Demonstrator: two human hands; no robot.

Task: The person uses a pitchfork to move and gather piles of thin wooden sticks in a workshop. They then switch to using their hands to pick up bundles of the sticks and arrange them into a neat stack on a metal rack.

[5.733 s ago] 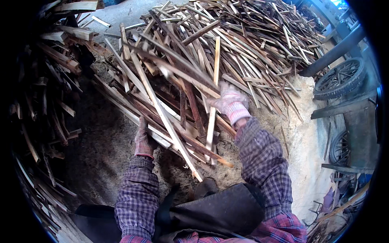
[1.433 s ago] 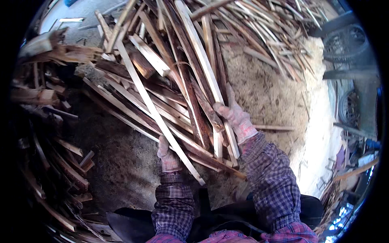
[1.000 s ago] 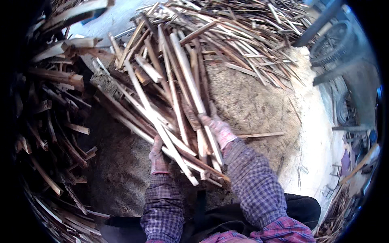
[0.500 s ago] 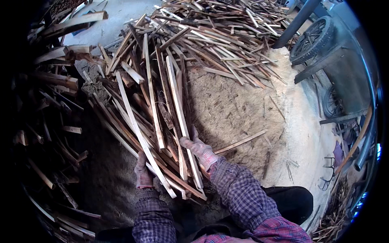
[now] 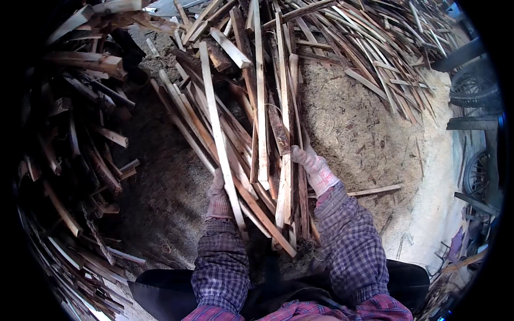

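Observation:
Long, rough wooden strips (image 5: 261, 107) lie in a loose bundle that runs away from me, their near ends fanned between my hands. On the bundle's left side, my gloved left hand (image 5: 218, 199) grips the outer strips next to a pale strip (image 5: 217, 123), its fingers partly hidden by wood. My gloved right hand (image 5: 315, 170) curls against the right side, at the end of a short bark-covered piece (image 5: 278, 131). Its fingertips are partly out of sight behind the strips. Both gloves are pale and stained pink.
A large heap of thin strips (image 5: 369, 59) spreads at the far right. Stacked split wood (image 5: 80, 134) rises along the left. One loose strip (image 5: 375, 190) lies on the dirt floor (image 5: 353, 117) beside my right forearm. A spoked wheel (image 5: 474, 88) stands at the right edge.
The view has shifted, so the bundle and both hands appear farther right. My right hand sits by the bark-covered piece, and the near ends of the right-hand strips lie closer together.

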